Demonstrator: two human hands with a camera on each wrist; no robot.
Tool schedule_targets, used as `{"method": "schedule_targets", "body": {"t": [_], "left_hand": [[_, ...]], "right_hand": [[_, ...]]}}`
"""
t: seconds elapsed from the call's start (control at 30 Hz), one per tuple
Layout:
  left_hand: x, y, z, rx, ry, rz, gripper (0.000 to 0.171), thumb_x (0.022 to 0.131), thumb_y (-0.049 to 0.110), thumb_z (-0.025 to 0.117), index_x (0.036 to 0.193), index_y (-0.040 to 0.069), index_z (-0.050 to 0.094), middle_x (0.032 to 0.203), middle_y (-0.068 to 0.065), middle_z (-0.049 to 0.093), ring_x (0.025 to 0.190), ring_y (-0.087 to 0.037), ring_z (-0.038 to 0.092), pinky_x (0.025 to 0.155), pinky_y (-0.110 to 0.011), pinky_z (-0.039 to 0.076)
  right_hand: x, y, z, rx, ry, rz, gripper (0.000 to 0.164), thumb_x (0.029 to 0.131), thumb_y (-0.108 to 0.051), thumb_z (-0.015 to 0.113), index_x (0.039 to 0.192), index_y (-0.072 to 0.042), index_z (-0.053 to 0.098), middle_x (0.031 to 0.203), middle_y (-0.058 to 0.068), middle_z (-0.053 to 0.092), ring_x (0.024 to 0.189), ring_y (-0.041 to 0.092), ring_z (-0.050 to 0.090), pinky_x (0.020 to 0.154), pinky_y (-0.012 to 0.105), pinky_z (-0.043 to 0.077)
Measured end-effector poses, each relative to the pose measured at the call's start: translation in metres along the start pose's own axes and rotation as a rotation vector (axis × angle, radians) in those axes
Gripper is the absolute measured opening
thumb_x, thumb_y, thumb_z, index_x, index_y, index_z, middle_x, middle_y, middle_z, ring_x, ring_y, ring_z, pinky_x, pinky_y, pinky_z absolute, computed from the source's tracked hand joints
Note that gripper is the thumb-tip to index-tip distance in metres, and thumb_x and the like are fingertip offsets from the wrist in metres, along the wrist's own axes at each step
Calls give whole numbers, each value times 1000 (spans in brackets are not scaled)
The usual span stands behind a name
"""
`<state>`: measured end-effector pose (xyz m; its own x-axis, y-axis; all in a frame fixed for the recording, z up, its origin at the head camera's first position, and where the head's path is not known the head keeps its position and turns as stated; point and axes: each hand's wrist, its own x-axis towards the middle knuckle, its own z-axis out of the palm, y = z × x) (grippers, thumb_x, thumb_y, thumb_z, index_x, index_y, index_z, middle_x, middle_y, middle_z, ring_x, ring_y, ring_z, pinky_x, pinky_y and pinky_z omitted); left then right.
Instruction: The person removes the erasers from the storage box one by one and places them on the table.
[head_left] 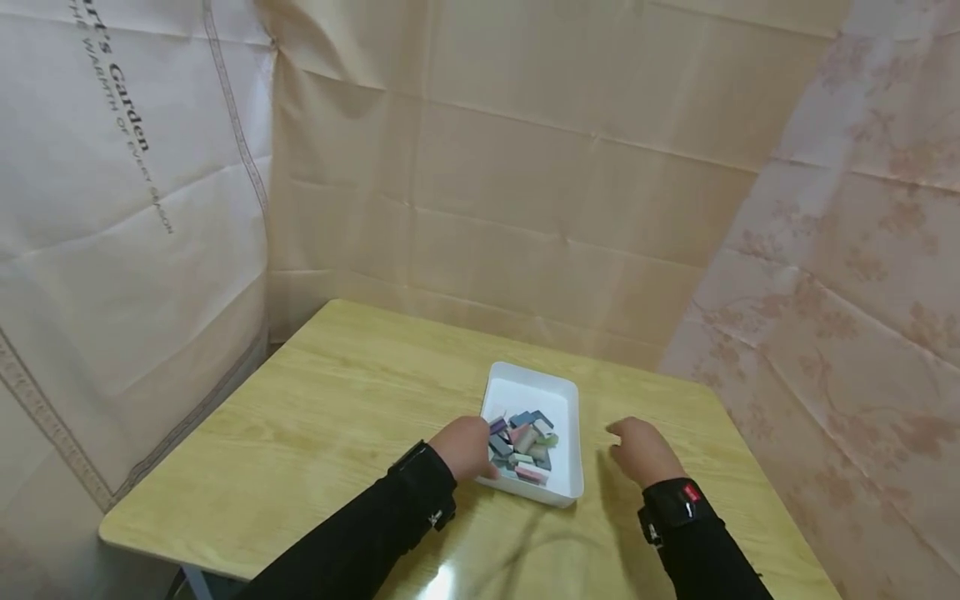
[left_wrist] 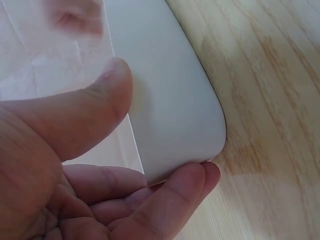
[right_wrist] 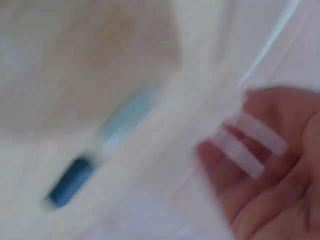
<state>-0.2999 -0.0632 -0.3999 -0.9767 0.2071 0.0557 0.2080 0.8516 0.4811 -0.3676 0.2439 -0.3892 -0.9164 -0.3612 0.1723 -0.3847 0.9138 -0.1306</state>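
Left hand [head_left: 463, 448]: grip closed on the white tray [head_left: 527, 390] at a near corner.
Right hand [head_left: 645, 450]: apart from it; blur hides any hold.
Blocks [head_left: 527, 439]: heaped in the tray's near half; keeping it level should prevent sliding.

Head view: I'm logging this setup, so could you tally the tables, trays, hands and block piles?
Table: 1
White tray: 1
Left hand and right hand: 2
Pile of small blocks: 1 (pieces overlap too much to count singly)
Total: 5
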Motion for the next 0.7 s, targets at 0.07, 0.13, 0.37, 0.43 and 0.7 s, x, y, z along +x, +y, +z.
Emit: {"method": "schedule_targets", "body": {"t": [0.07,0.13,0.37,0.43,0.7], "left_hand": [[-1,1,0,-3,0,-15,40,77,26,97,79,6,64,75,0,56,65,-14,46,65,-29,42],[-1,2,0,-7,-2,-28,39,77,26,97,81,5,65,76,0,57,66,-14,46,66,-30,43],[-2,4,-1,-8,-13,-15,38,78,28,97,86,4,69,77,0,61,65,-14,47,65,-28,43],[-3,4,-1,-12,-6,-15,39,77,28,97,86,4,69,77,1,60,65,-13,47,64,-28,43],[0,-6,0,3,19,6,39,76,28,98,77,8,64,71,3,54,62,-12,45,61,-28,41]], "right_hand": [[14,-24,4,30,2,-111,29,91,1,76,120,6,75,117,24,75,113,44,71,100,57,55],[28,-46,7,47,-17,-178,28,91,-1,78,118,3,77,116,21,76,113,41,72,100,55,56],[60,-83,21,-20,-89,-147,10,92,0,73,98,0,81,98,12,79,85,24,69,87,46,58],[68,-87,24,-35,-91,-151,10,91,2,71,89,-1,80,88,9,77,76,20,60,80,43,55],[75,-95,40,-129,7,-199,22,89,4,68,70,-7,70,71,7,68,67,20,56,70,43,54]]}}
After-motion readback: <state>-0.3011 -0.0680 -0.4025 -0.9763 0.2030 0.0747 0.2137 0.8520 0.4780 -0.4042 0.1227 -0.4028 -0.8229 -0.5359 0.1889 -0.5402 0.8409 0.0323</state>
